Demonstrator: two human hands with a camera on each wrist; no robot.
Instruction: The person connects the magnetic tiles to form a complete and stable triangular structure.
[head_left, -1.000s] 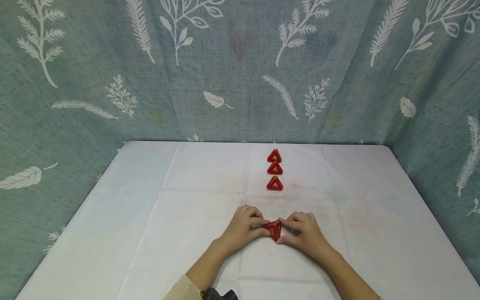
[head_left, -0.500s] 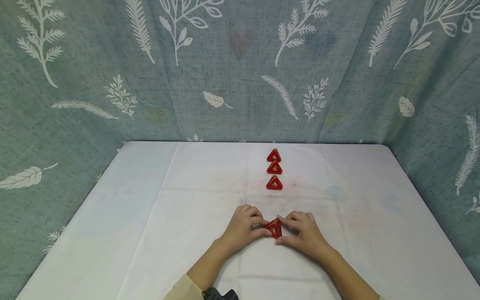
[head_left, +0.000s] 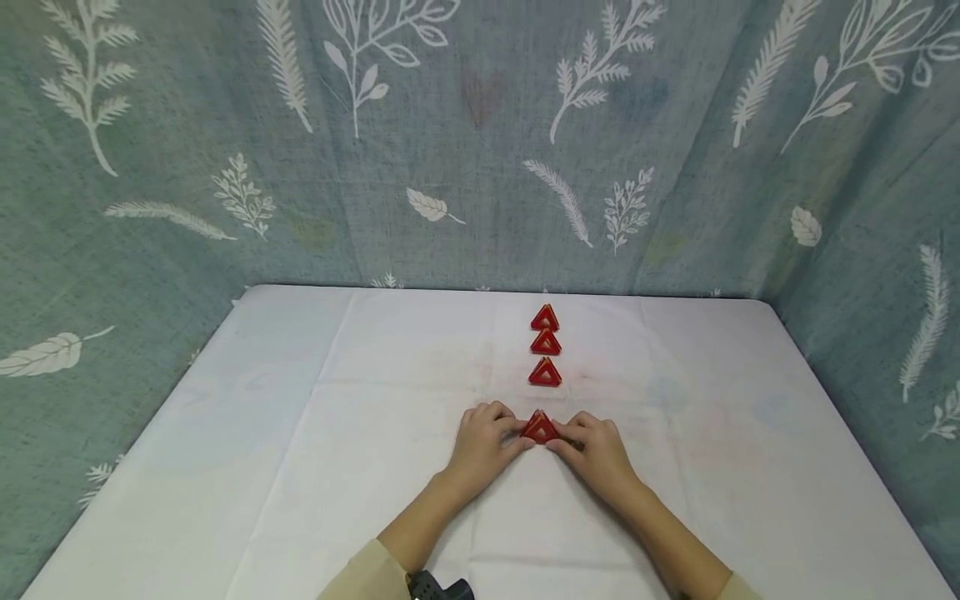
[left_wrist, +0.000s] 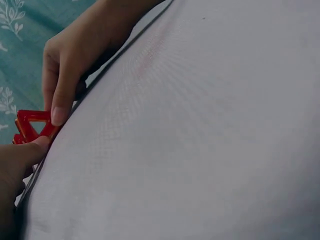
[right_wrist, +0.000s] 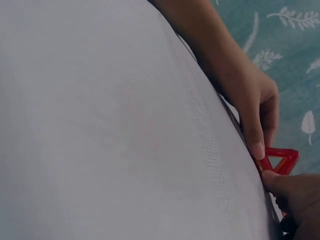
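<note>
A small red triangular piece with a hollow middle (head_left: 540,427) stands point-away on the white cloth between the hands. My left hand (head_left: 482,443) pinches its left corner between thumb and fingers. At the opposite corner my right hand (head_left: 596,454) holds it the same way. From the left wrist, the red triangular piece (left_wrist: 34,115) shows its open centre, a thumb close at each of two corners. The right wrist view also has this piece (right_wrist: 283,151) between both hands, its lower part partly covered by fingers.
Beyond the hands, three similar red triangles form a line: a near one (head_left: 545,373), a middle one (head_left: 546,342) and a far one (head_left: 544,318). A white cloth (head_left: 360,467) covers the table. Leaf-patterned green curtain (head_left: 480,167) surrounds its back and sides.
The held triangular piece has turned from tilted to point-away and moved away from the body, towards the line. Both hands moved with it, keeping their grip. The head view has shifted slightly.
</note>
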